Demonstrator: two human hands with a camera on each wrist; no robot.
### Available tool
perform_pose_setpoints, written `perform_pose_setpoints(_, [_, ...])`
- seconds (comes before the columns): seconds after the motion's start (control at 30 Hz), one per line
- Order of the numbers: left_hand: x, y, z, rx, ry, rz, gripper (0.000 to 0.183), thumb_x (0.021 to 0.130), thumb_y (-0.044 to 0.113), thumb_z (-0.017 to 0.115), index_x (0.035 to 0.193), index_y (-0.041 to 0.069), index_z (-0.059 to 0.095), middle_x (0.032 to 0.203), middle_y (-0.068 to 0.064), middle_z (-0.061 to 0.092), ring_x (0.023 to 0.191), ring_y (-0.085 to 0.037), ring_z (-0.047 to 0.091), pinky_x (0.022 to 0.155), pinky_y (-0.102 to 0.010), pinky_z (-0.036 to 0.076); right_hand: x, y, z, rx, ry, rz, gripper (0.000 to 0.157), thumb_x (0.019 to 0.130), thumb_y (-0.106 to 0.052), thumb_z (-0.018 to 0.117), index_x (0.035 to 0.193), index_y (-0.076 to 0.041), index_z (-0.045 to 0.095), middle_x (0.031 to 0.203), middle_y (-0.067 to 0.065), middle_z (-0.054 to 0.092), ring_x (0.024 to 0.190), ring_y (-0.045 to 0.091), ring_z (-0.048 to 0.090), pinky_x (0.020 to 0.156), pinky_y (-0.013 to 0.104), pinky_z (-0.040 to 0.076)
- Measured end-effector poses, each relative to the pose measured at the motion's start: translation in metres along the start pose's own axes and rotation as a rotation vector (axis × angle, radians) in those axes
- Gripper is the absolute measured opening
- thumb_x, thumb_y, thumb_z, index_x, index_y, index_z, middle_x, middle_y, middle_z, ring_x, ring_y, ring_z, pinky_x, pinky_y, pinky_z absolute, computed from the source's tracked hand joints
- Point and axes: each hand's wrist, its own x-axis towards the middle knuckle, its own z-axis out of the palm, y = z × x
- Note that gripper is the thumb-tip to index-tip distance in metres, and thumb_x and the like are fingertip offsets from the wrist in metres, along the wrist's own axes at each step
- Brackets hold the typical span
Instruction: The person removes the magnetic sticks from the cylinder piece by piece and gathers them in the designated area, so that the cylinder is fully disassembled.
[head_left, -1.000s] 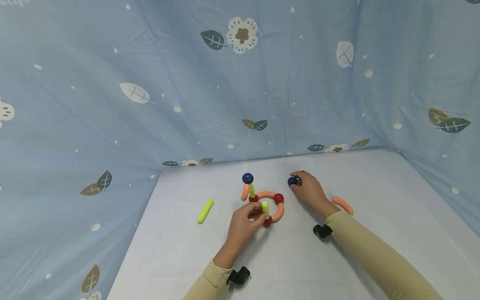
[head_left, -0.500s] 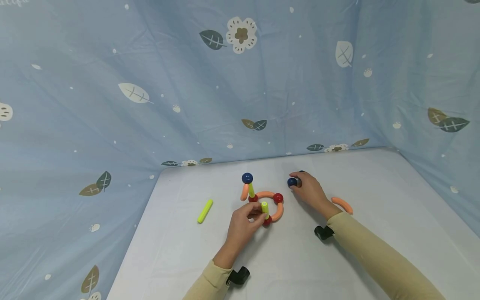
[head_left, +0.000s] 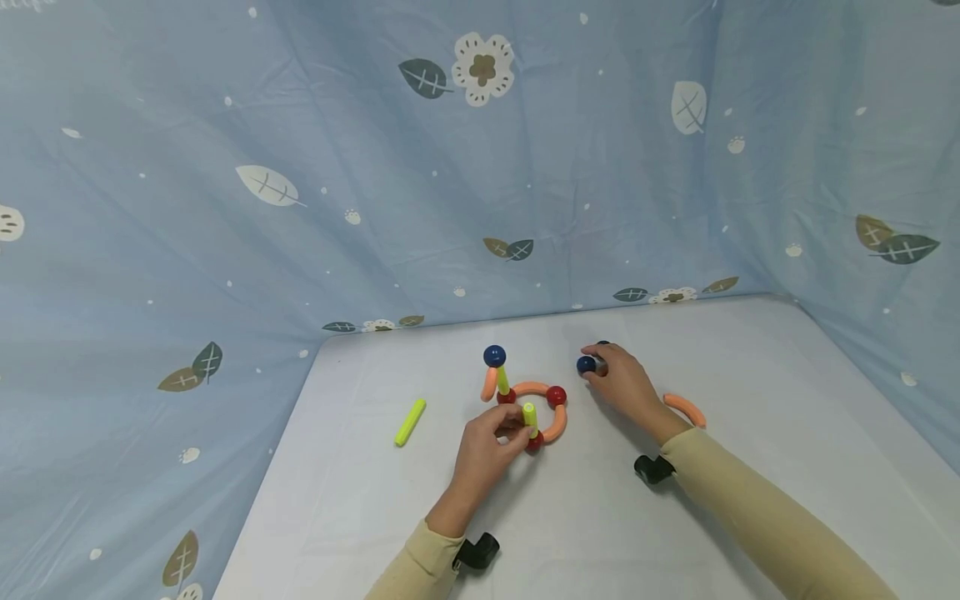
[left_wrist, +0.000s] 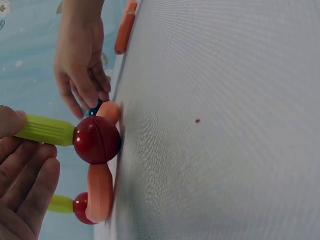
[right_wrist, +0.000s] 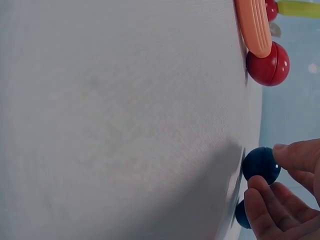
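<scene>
My left hand [head_left: 482,454] pinches an upright yellow-green magnetic stick [head_left: 530,418] between thumb and fingers. Below it, the stick meets a red ball [left_wrist: 97,140] at the near corner of a ring of curved orange sticks [head_left: 557,423] and red balls. A second yellow-green stick [head_left: 502,381] rises from the ring's far-left red ball, topped by a blue ball [head_left: 494,357] from which a curved orange stick [head_left: 489,385] hangs. To the right of the ring, my right hand [head_left: 624,383] holds a blue ball [right_wrist: 261,165] low at the table, with thumb and fingertips on it.
Partly hidden behind the right fingers is another blue ball [right_wrist: 242,215]. One loose yellow-green stick [head_left: 410,422] lies left of the ring. A loose curved orange stick [head_left: 685,410] lies beside the right wrist. A patterned blue cloth [head_left: 375,167] hangs behind the white table [head_left: 360,517].
The right hand and its blue ball shift very slightly to the right, and the right forearm moves a little right. The left hand stays on the upright stick.
</scene>
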Motion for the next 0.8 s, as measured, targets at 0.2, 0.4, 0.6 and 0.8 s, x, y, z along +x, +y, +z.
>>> perform_pose_setpoints(0.2, [0.0,-0.002,0.0,-0.02,0.002,0.014,0.018,0.091,0.012,0.077,0.108,0.012,0.072,0.101,0.004,0.073,0.092,-0.008,0.069,0.083,-0.027,0.059,-0.004,0.0,-0.001,0.014,0.001,0.004,0.045,0.094,-0.013,0.073,0.137,-0.006,0.062,0.126,0.018,0.06,0.092,0.024,0.065,0.075,0.039,0.059])
perform_pose_setpoints(0.4, [0.0,-0.004,0.001,-0.024,0.01,0.025,0.018,0.09,0.01,0.078,0.107,0.011,0.072,0.101,0.003,0.073,0.091,-0.008,0.069,0.082,-0.028,0.06,-0.011,-0.003,-0.004,0.03,0.006,0.0,0.043,0.095,-0.014,0.073,0.136,-0.007,0.062,0.125,0.018,0.061,0.092,0.024,0.065,0.068,0.034,0.058])
perform_pose_setpoints(0.6, [0.0,-0.004,0.001,-0.022,0.002,0.025,0.019,0.09,0.011,0.077,0.108,0.011,0.072,0.102,0.003,0.073,0.091,-0.008,0.069,0.083,-0.027,0.059,-0.024,-0.009,-0.004,0.038,0.001,-0.036,0.041,0.093,-0.015,0.074,0.133,-0.007,0.065,0.12,0.014,0.064,0.09,0.022,0.064,0.065,0.03,0.056])
perform_pose_setpoints(0.8, [-0.001,-0.003,0.0,-0.009,0.0,0.029,0.019,0.092,0.011,0.076,0.111,0.012,0.071,0.104,0.004,0.072,0.092,-0.007,0.068,0.084,-0.028,0.059,-0.036,-0.016,0.001,0.065,-0.023,-0.076,0.038,0.093,-0.014,0.075,0.13,-0.008,0.067,0.119,0.01,0.066,0.093,0.021,0.065,0.07,0.031,0.057])
